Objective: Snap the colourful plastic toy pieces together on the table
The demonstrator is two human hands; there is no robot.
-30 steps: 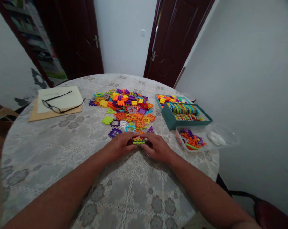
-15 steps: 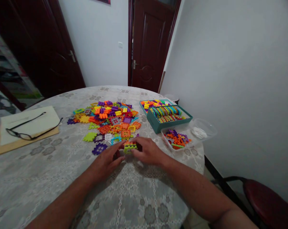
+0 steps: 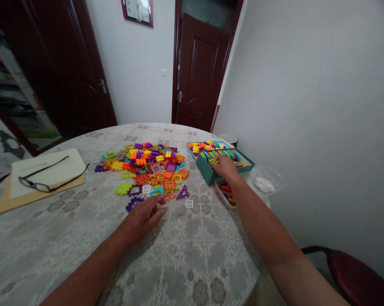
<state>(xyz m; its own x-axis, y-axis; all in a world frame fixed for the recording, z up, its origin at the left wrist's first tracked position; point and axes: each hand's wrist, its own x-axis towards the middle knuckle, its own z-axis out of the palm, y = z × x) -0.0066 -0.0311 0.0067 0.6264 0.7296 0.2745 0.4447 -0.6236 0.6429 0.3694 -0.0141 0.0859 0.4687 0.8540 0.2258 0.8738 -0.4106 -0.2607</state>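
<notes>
My left hand (image 3: 142,216) lies flat on the lace tablecloth (image 3: 192,255) with its fingers stretched out, empty, fingertips close to an orange piece at the near edge of a pile of bright plastic building pieces (image 3: 150,163). My right hand (image 3: 224,166) is stretched out to the right and sits over the front of a teal box (image 3: 207,173) filled with rows of coloured pieces. Its fingers curl down into the box, and what they hold is hidden. A purple triangle piece (image 3: 183,194) and a small white window piece (image 3: 189,204) lie loose between my hands.
A clear plastic tub (image 3: 270,180) with orange and purple pieces stands under my right forearm at the table's right edge. Glasses (image 3: 45,180) rest on papers (image 3: 39,191) at the left. A red chair (image 3: 360,276) is at the lower right, dark doors behind.
Both hands held a small stack of pieces at the table's middle. My right hand has gone right to the teal box, the stack is out of sight, and my left hand has flattened.
</notes>
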